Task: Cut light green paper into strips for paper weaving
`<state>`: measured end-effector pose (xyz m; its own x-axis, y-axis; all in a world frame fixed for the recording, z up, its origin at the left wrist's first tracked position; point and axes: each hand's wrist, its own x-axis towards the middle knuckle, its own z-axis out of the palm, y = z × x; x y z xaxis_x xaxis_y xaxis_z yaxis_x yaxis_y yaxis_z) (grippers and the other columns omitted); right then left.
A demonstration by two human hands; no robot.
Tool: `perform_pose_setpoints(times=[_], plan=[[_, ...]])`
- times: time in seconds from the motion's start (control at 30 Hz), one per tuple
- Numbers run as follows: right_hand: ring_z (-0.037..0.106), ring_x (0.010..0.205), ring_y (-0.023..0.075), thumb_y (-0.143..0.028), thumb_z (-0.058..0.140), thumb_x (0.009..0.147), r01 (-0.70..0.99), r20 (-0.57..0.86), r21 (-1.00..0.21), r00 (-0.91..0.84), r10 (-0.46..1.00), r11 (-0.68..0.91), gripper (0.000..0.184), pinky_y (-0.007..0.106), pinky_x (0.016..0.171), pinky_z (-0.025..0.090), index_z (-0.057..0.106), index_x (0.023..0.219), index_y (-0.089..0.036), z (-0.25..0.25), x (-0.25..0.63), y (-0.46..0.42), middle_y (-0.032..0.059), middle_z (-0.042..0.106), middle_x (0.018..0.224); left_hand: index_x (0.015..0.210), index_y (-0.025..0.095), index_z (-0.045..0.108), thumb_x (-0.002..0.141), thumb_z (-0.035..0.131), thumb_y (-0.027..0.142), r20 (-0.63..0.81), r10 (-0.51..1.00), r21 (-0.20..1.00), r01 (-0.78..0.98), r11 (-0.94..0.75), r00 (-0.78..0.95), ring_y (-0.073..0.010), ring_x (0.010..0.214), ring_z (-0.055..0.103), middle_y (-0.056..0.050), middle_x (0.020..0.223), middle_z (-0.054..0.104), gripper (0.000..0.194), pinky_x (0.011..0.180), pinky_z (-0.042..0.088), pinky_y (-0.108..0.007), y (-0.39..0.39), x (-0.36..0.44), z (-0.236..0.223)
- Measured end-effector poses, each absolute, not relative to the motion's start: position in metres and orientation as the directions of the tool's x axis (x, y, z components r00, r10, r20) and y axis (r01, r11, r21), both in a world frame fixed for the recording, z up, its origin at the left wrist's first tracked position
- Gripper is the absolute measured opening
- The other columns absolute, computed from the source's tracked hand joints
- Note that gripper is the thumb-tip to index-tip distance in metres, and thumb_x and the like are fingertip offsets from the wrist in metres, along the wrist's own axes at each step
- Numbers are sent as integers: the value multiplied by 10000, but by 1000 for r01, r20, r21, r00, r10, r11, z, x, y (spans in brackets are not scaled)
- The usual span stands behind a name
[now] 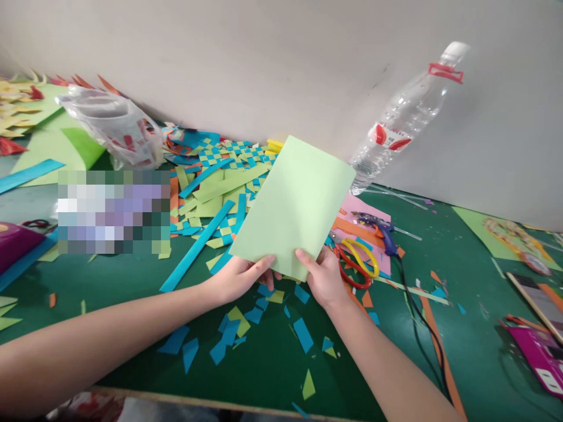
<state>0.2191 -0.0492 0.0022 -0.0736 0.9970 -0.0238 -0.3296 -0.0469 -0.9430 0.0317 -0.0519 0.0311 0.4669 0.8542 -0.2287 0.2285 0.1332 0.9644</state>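
A light green sheet of paper [299,199] with rounded corners is held up above the table, tilted to the right. My left hand [240,276] grips its lower left edge, thumb on the front and fingers behind. At the bottom right corner, my right hand [324,278] pinches the same sheet between thumb and fingers. Just right of that hand lie scissors [358,264] with red and yellow handles. Behind the sheet spreads a heap of woven blue and green paper strips [233,158]. Small blue and green paper scraps [229,331] lie below my hands.
A clear plastic bottle [404,123] leans by the wall at the right. A blue glue gun [382,231] trails a black cord [416,299]. Left stands a cup in a plastic bag [116,126]. Purple cases [534,354] lie at the far sides of the green table [132,357].
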Motion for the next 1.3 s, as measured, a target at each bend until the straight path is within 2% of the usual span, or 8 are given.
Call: perform_pose_setpoints(times=[0.3, 0.53, 0.73, 0.9, 1.0, 1.07, 1.17, 1.3], plan=[[695, 897, 239, -322, 747, 765, -329, -8, -944, -88, 996, -37, 219, 379, 775, 567, 692, 955, -228, 0, 220, -50, 49, 742, 1015, 801, 170, 631, 912, 411, 485, -231, 857, 966, 217, 143, 460, -161, 669, 654, -19, 685, 689, 400, 696, 525, -268, -53, 30, 26], [697, 895, 242, -349, 747, 763, -277, -8, -961, -82, 997, -30, 233, 397, 812, 564, 711, 957, -225, 1, 221, -50, 55, 746, 992, 783, 169, 641, 910, 399, 497, -221, 882, 960, 252, 122, 416, -169, 630, 647, -15, 622, 677, 427, 663, 514, -271, -53, 32, 26], [685, 885, 230, -399, 689, 811, -192, 51, -981, -70, 996, 36, 222, 379, 806, 553, 723, 951, -230, 9, 220, -55, 47, 740, 943, 549, 174, 633, 925, 358, 506, -170, 920, 938, 344, 41, 353, -165, 622, 616, -36, 575, 673, 571, 693, 491, -252, -48, 28, 32], [617, 582, 174, -414, 669, 814, -79, 56, -996, -145, 988, 45, 229, 321, 558, 524, 681, 701, -215, 11, 221, -61, 17, 669, 675, 460, 187, 560, 944, 326, 466, -41, 955, 939, 339, -64, 294, -139, 520, 520, -16, 483, 585, 606, 618, 455, -251, -46, 22, 31], [530, 474, 137, -394, 659, 821, -24, 32, -999, -255, 966, 27, 213, 296, 469, 491, 662, 702, -218, 12, 222, -65, -4, 605, 586, 470, 192, 521, 946, 335, 435, -18, 965, 958, 279, -58, 260, -141, 495, 526, -17, 473, 564, 566, 576, 461, -260, -49, 22, 29], [567, 537, 150, -387, 646, 830, -12, 20, -1000, -327, 945, 17, 166, 303, 507, 523, 683, 806, -227, 13, 222, -68, 4, 629, 642, 490, 193, 510, 936, 355, 422, -19, 972, 967, 250, -42, 234, -140, 460, 516, -17, 470, 554, 525, 511, 451, -260, -50, 22, 29], [651, 721, 196, -394, 612, 855, 5, 10, -1000, -368, 930, 13, 200, 345, 645, 578, 689, 964, -244, 12, 220, -70, 19, 674, 740, 559, 188, 508, 920, 398, 452, 1, 976, 984, 175, -40, 219, -137, 448, 518, -14, 498, 552, 461, 460, 446, -252, -51, 23, 29], [676, 852, 235, -392, 609, 857, 141, 104, -979, -272, 957, 146, 196, 408, 829, 570, 713, 965, -266, 11, 218, -71, 22, 705, 758, 863, 153, 577, 858, 521, 527, -27, 928, 997, 78, -2, 372, -139, 513, 576, -34, 731, 648, 379, 484, 494, -255, -51, 25, 27]])
